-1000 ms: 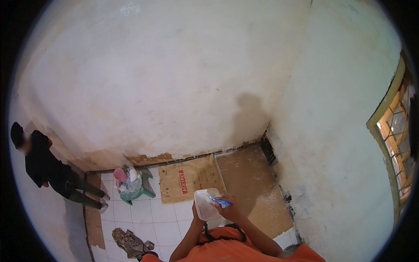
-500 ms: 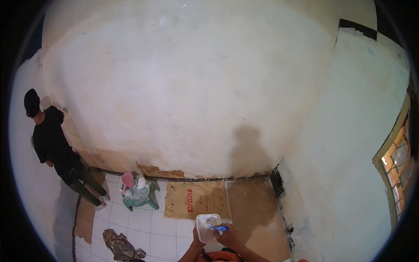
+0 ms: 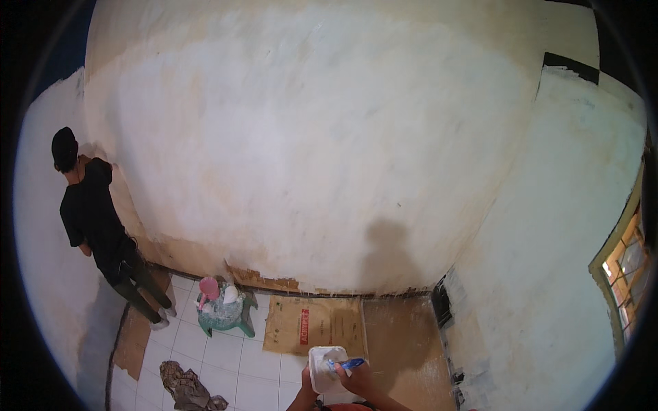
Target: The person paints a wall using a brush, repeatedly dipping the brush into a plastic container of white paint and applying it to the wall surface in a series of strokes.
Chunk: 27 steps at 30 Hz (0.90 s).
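My left hand (image 3: 307, 385) grips the left side of a white rectangular plastic tub (image 3: 317, 353) at the bottom middle of the view. My right hand (image 3: 354, 381) is closed around a paintbrush with a blue handle (image 3: 354, 363). The brush's lower end reaches into the tub, where whitish material lies; the bristles are hard to make out. My right hand is at the tub's right side. Both forearms come up from the lower edge.
A green stool (image 3: 233, 322) carries a pink dipper (image 3: 209, 288) and a white item. Flattened brown paper (image 3: 284, 322) and brown sheeting (image 3: 401, 342) cover floor by the wall. A crumpled cloth (image 3: 181, 385) lies on the tiles. A person in black (image 3: 92, 216) faces the left wall.
My view has shifted, so the room sits lower and farther right. The brush handle now points more up and to the right above the tub. Both hands keep their holds.
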Each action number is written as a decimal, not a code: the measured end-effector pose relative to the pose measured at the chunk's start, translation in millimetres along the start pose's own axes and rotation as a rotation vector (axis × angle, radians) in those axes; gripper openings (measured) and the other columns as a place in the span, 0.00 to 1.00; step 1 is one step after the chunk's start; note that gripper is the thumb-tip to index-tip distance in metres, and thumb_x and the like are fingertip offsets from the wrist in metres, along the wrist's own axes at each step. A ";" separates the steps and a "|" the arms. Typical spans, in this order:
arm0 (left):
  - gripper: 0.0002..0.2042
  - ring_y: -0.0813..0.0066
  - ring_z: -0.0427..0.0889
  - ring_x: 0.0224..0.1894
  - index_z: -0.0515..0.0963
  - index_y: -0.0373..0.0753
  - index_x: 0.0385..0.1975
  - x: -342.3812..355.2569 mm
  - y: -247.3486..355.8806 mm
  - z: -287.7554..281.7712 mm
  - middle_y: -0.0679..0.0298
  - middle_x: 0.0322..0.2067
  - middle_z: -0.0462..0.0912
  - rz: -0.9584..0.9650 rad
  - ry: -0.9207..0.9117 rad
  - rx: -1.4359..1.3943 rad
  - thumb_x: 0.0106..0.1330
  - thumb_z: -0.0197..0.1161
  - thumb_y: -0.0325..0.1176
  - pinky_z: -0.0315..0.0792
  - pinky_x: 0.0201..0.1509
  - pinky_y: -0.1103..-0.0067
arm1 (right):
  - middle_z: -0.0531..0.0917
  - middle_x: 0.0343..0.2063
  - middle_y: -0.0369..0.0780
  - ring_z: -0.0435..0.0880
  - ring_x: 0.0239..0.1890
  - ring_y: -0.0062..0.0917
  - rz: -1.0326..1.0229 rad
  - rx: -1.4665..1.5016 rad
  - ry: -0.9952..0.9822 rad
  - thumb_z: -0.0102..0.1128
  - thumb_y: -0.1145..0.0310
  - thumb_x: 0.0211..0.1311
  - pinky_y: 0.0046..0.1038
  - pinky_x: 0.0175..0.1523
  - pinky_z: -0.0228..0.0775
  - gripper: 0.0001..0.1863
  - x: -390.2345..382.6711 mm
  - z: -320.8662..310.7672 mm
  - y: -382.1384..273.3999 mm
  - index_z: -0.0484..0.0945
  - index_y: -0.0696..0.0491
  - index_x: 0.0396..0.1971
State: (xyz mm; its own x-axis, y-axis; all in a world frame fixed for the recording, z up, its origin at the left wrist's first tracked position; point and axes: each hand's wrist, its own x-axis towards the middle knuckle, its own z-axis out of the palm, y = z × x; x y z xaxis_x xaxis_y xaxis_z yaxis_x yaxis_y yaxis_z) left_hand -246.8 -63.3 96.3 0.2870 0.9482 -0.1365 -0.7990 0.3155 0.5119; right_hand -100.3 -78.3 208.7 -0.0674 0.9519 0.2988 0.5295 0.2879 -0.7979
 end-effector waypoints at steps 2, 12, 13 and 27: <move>0.25 0.58 0.77 0.52 0.66 0.35 0.60 2.2 -11.9 -42.7 0.53 0.52 0.76 0.024 0.027 0.069 0.71 0.43 0.47 0.71 0.59 0.64 | 0.84 0.23 0.46 0.84 0.28 0.42 -0.074 -0.139 0.063 0.64 0.63 0.56 0.37 0.33 0.73 0.11 -2.7 3.0 -5.4 0.83 0.56 0.28; 0.26 0.57 0.78 0.51 0.69 0.36 0.58 10.5 -37.2 -73.9 0.52 0.49 0.77 -0.016 -0.028 -0.219 0.68 0.45 0.49 0.74 0.56 0.61 | 0.83 0.22 0.45 0.83 0.26 0.41 -0.094 -0.122 0.104 0.64 0.67 0.56 0.36 0.31 0.72 0.07 -10.4 23.8 25.8 0.84 0.55 0.28; 0.26 0.57 0.78 0.51 0.69 0.36 0.58 6.1 -34.4 -79.2 0.52 0.49 0.77 -0.035 0.002 -0.221 0.68 0.45 0.49 0.74 0.56 0.61 | 0.83 0.22 0.45 0.83 0.26 0.41 -0.063 -0.114 0.090 0.64 0.67 0.56 0.36 0.31 0.72 0.07 -7.3 22.1 11.6 0.84 0.55 0.28; 0.29 0.56 0.79 0.50 0.67 0.36 0.60 40.7 -2.6 -84.5 0.51 0.51 0.77 0.045 0.078 -0.441 0.72 0.39 0.54 0.73 0.57 0.61 | 0.83 0.25 0.44 0.83 0.28 0.37 -0.213 -0.116 -0.029 0.67 0.70 0.54 0.33 0.34 0.73 0.07 51.9 34.3 -12.9 0.82 0.58 0.29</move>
State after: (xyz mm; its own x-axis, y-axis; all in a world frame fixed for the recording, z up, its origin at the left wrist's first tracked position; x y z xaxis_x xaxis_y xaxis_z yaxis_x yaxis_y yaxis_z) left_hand -277.7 -22.3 17.8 0.2198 0.9559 -0.1949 -0.9634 0.2441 0.1107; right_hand -139.6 -29.1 216.6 -0.2117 0.8739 0.4376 0.5939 0.4706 -0.6525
